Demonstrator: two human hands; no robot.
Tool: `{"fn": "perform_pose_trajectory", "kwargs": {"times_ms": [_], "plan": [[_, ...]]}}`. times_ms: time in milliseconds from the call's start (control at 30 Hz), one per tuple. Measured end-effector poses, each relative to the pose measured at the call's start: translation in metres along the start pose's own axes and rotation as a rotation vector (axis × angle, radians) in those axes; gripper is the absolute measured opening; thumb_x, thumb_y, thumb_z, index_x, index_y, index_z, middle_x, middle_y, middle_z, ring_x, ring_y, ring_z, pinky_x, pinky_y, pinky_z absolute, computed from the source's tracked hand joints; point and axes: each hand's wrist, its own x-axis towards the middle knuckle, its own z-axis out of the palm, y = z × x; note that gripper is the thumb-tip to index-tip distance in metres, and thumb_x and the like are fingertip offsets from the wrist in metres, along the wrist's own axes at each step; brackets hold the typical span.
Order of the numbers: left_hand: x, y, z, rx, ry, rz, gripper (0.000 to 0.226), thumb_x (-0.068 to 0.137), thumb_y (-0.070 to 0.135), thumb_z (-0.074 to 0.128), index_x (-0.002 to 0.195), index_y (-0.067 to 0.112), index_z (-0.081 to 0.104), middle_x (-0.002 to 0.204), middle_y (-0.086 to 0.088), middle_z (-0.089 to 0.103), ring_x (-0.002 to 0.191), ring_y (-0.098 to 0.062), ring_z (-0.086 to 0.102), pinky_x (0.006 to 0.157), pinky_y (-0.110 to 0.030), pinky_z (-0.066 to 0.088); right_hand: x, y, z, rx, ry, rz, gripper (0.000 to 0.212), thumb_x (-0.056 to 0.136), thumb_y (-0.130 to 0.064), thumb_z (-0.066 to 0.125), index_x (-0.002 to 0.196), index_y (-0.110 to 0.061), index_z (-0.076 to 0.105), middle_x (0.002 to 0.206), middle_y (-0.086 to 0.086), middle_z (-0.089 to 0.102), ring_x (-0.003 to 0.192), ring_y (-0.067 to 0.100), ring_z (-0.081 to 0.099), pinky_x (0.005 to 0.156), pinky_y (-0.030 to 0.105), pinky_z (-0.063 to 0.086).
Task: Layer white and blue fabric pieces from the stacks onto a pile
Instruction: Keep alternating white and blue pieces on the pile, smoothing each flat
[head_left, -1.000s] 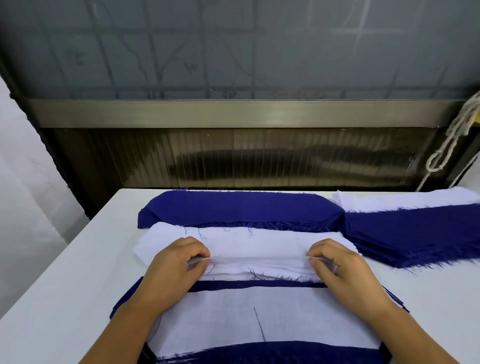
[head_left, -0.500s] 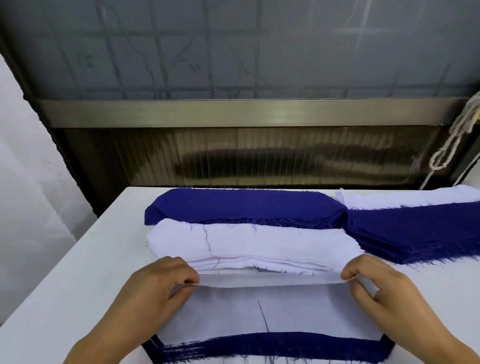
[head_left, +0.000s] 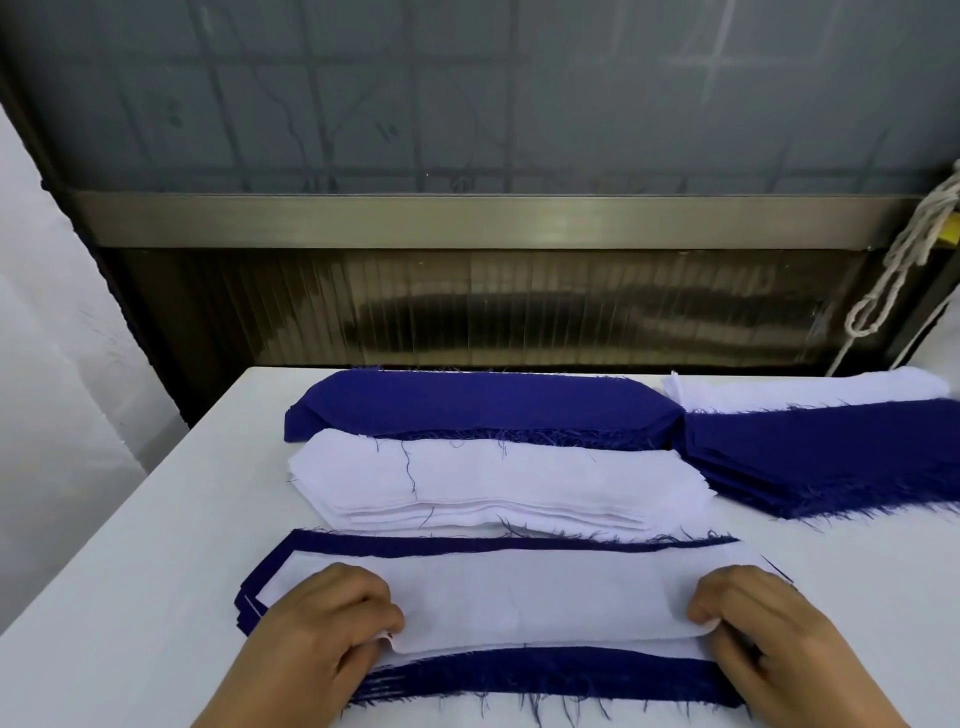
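A white fabric piece (head_left: 530, 597) lies across the near pile (head_left: 519, 675) of alternating blue and white layers. My left hand (head_left: 322, 629) pinches its near left edge and my right hand (head_left: 769, 634) pinches its near right edge. Blue fabric shows as a border around the white piece. Behind the pile sits the white stack (head_left: 493, 483), and behind that the blue stack (head_left: 478, 405).
Another blue stack (head_left: 831, 457) with a white stack (head_left: 810, 389) behind it lies at the right on the white table (head_left: 130, 571). A knotted rope (head_left: 893, 270) hangs at the far right. A dark wall panel runs along the table's back edge.
Both hands have drawn the white piece off the white stack toward me and lowered it flat onto the near pile.
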Motion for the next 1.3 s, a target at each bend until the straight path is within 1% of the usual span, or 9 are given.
{"fn": "perform_pose_trajectory", "kwargs": {"times_ms": [233,333,433,567,767,933,1067,1167,1300], "plan": [[-0.004,-0.006,0.005,-0.033,-0.02,-0.007,0.023,0.079,0.019,0.05,0.077,0.023,0.072,0.09,0.015,0.064,0.085,0.003,0.056,0.068,-0.015,0.047,-0.003,0.002,0.001,-0.001,-0.037,0.0,0.021,0.062,0.0,0.063,0.069,-0.019,0.067,0.081,-0.014,0.061,0.076,-0.005,0.052,0.068,0.006,0.038],[-0.006,-0.007,0.006,-0.049,-0.024,-0.02,0.023,0.078,0.02,0.051,0.078,0.023,0.074,0.095,0.016,0.066,0.09,0.003,0.057,0.073,-0.015,0.047,-0.005,0.0,-0.001,0.005,-0.04,-0.014,0.008,0.071,-0.018,0.062,0.07,-0.022,0.069,0.082,-0.015,0.062,0.077,0.0,0.057,0.068,0.014,0.043],[-0.009,-0.007,0.007,-0.101,-0.01,-0.072,0.019,0.074,0.029,0.057,0.079,0.026,0.075,0.1,0.023,0.065,0.094,0.008,0.058,0.075,-0.012,0.047,-0.006,0.0,-0.003,0.035,-0.062,0.005,0.017,0.079,-0.039,0.058,0.074,-0.027,0.07,0.086,-0.018,0.061,0.083,0.0,0.059,0.074,0.014,0.044],[-0.009,-0.008,0.005,-0.111,0.0,-0.135,0.033,0.09,0.054,0.051,0.079,0.031,0.073,0.099,0.027,0.063,0.097,0.008,0.058,0.079,-0.007,0.043,-0.003,0.002,-0.002,-0.011,-0.057,0.023,0.008,0.078,-0.022,0.065,0.072,-0.028,0.066,0.084,-0.02,0.06,0.079,-0.001,0.056,0.07,0.015,0.043],[0.0,-0.019,-0.001,0.016,-0.045,-0.322,0.024,0.079,0.036,0.062,0.06,0.035,0.048,0.074,0.025,0.052,0.071,0.003,0.051,0.059,-0.013,0.041,0.007,0.014,-0.008,-0.099,-0.175,0.209,0.028,0.064,-0.008,0.08,0.065,-0.029,0.061,0.072,-0.021,0.055,0.062,0.002,0.048,0.057,0.019,0.043],[0.034,-0.03,0.003,0.268,-0.188,-0.478,0.04,0.088,0.043,0.058,0.056,0.025,0.041,0.065,0.011,0.048,0.058,-0.006,0.048,0.049,-0.017,0.03,0.035,0.017,-0.009,-0.349,-0.347,0.348,0.015,0.086,-0.03,0.055,0.073,-0.03,0.049,0.079,-0.01,0.052,0.064,0.009,0.052,0.058,0.021,0.044],[0.08,-0.025,0.011,0.227,-0.155,-0.441,0.022,0.091,0.037,0.056,0.071,0.03,0.058,0.076,0.016,0.053,0.066,-0.003,0.05,0.053,-0.012,0.031,0.07,0.011,0.008,-0.331,-0.343,0.349,0.012,0.09,-0.03,0.054,0.077,-0.03,0.053,0.08,-0.01,0.053,0.064,0.008,0.054,0.056,0.02,0.044],[0.113,-0.03,0.024,0.2,-0.1,-0.405,0.01,0.094,0.028,0.057,0.095,0.03,0.067,0.098,0.017,0.06,0.084,-0.004,0.055,0.068,-0.013,0.042,0.1,0.015,0.027,-0.24,-0.241,0.297,0.004,0.092,-0.025,0.058,0.09,-0.028,0.06,0.088,-0.013,0.056,0.072,0.006,0.056,0.059,0.023,0.049],[0.147,-0.052,0.046,0.185,-0.109,-0.454,0.041,0.099,0.022,0.049,0.141,0.02,0.048,0.143,0.006,0.049,0.128,-0.013,0.046,0.103,-0.023,0.037,0.143,0.035,0.054,-0.191,-0.208,0.317,0.031,0.095,-0.023,0.056,0.126,-0.025,0.055,0.124,-0.01,0.054,0.108,0.011,0.054,0.081,0.024,0.049]]}}
